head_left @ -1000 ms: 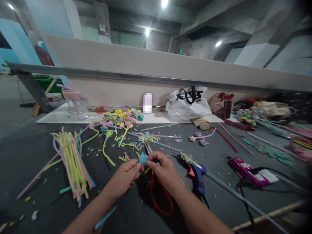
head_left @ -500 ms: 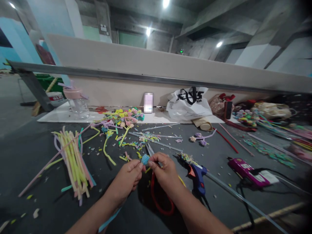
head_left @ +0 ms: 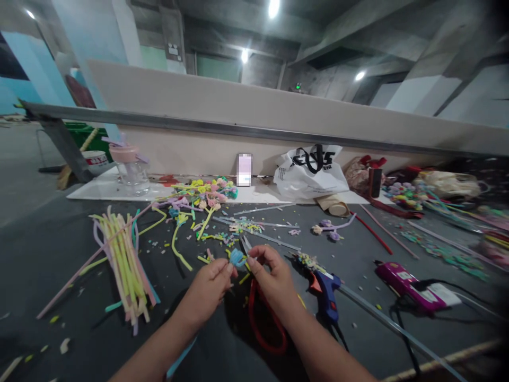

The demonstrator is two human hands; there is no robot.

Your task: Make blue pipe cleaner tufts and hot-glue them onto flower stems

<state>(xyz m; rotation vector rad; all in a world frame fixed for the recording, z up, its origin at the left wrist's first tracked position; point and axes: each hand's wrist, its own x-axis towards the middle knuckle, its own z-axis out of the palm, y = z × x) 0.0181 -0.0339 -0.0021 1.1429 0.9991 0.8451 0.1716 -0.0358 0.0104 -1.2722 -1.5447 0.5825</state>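
Observation:
A small looped bundle of blue chenille stem (head_left: 237, 258) is between my two hands above the dark table. My left hand (head_left: 212, 284) pinches it from the left with thumb and forefinger; a length of blue stem (head_left: 181, 358) shows below the left forearm. The curled thumb and fingers of my right hand (head_left: 270, 276) close at the bundle's right edge. Red-handled scissors (head_left: 268, 339) pass beneath the right hand, their blades pointing away from me; whether the palm bears them is hidden.
Bundled pastel chenille stems (head_left: 125, 265) lie at left, and fuzzy flowers (head_left: 207, 191) are heaped behind. To the right are a blue glue gun (head_left: 328, 294) and a purple power strip (head_left: 413, 286). A lidded cup (head_left: 131, 170), phone (head_left: 244, 170) and white bag (head_left: 310, 175) stand at the back.
More of the blue bundle's loops show now, as my right fingertips have shifted slightly right from it. The whole view has moved a little; the left hand still pinches the bundle.

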